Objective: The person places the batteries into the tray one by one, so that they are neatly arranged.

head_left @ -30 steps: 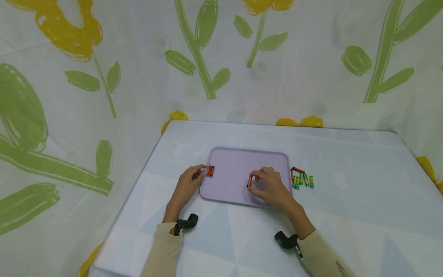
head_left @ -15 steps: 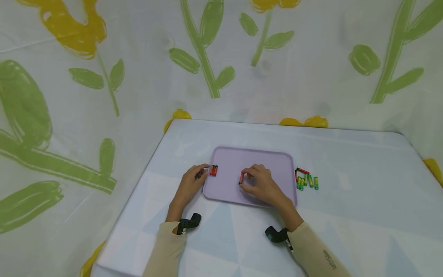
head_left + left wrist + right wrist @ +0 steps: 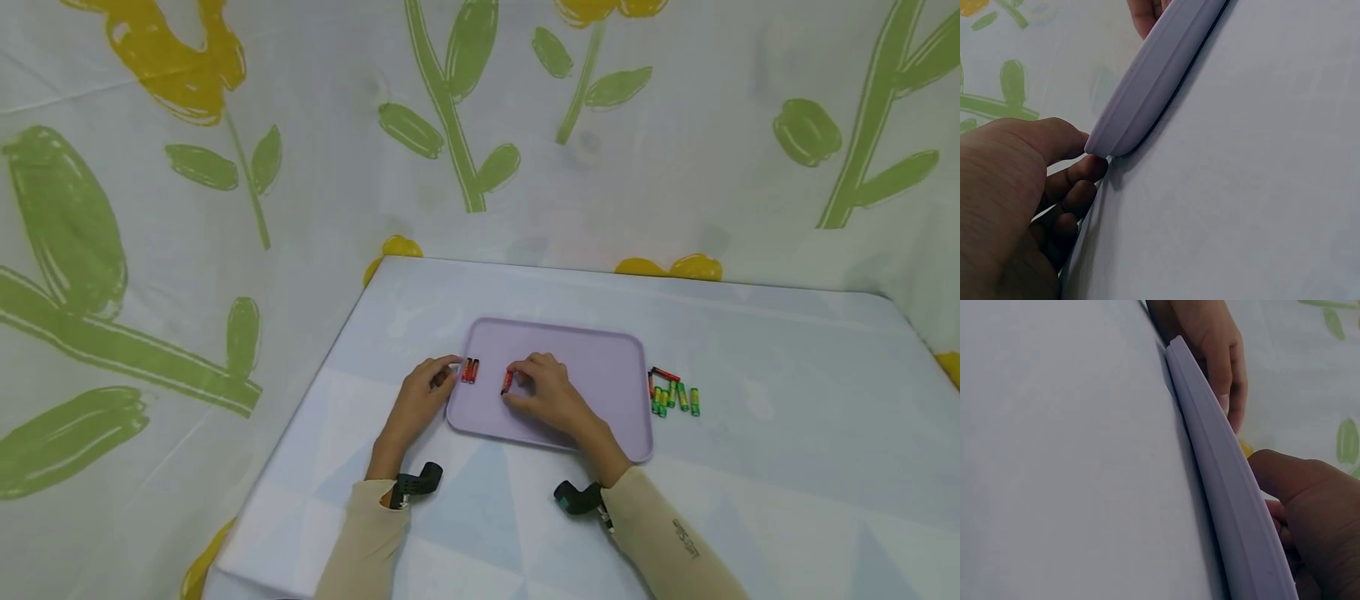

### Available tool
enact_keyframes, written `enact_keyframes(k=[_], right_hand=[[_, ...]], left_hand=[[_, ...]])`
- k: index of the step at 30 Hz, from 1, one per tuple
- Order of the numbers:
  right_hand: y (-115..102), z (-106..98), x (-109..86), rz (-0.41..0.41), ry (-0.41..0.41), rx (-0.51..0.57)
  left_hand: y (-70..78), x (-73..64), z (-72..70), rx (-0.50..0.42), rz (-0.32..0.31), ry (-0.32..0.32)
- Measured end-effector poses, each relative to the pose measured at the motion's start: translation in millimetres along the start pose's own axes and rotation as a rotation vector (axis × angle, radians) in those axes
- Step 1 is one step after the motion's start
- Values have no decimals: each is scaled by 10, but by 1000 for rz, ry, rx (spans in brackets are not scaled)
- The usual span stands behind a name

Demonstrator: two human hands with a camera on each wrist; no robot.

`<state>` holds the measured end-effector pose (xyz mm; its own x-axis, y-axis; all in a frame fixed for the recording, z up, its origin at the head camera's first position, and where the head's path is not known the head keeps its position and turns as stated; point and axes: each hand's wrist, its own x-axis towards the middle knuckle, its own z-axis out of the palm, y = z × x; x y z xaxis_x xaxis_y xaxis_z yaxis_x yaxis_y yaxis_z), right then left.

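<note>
A red battery with black ends (image 3: 507,382) is pinched between the thumb and finger of my right hand (image 3: 550,396), over the purple tray (image 3: 577,350). Two more red batteries (image 3: 470,371) lie side by side inside the tray's left edge. Next to them, my left hand (image 3: 424,398) rests at the left rim, its index finger reaching toward the pair. From the left wrist, the left hand (image 3: 1016,194) has its thumb at the tray's rim and the other fingers loosely bent beside it. The tray wall hides much of my right hand (image 3: 1322,519) and its battery in the right wrist view.
Several green-and-yellow batteries (image 3: 683,397) and red ones (image 3: 665,374) lie in a loose group on the table right of the tray. The table (image 3: 765,433) wears a pale patterned cloth. A flower-printed curtain (image 3: 322,150) stands behind and to the left.
My right hand has moved left across the tray with the red battery, toward the pair. My left hand stays at the rim. The head view has shifted slightly.
</note>
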<state>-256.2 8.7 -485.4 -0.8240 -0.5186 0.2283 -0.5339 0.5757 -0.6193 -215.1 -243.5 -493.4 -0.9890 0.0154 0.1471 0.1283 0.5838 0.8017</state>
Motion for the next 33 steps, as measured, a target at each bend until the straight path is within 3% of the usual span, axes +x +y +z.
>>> enact_keyframes(k=[9,17,33], right_hand=[[-48,90,119,-15,0,11],[-64,164,223,-26,-8,23],[-153,200,345,-56,13,1]], left_hand=[[42,-33,-5,3,-13,2],[-18,-23,4,17,-3,8],[35,-11,-1,39,-1,6]])
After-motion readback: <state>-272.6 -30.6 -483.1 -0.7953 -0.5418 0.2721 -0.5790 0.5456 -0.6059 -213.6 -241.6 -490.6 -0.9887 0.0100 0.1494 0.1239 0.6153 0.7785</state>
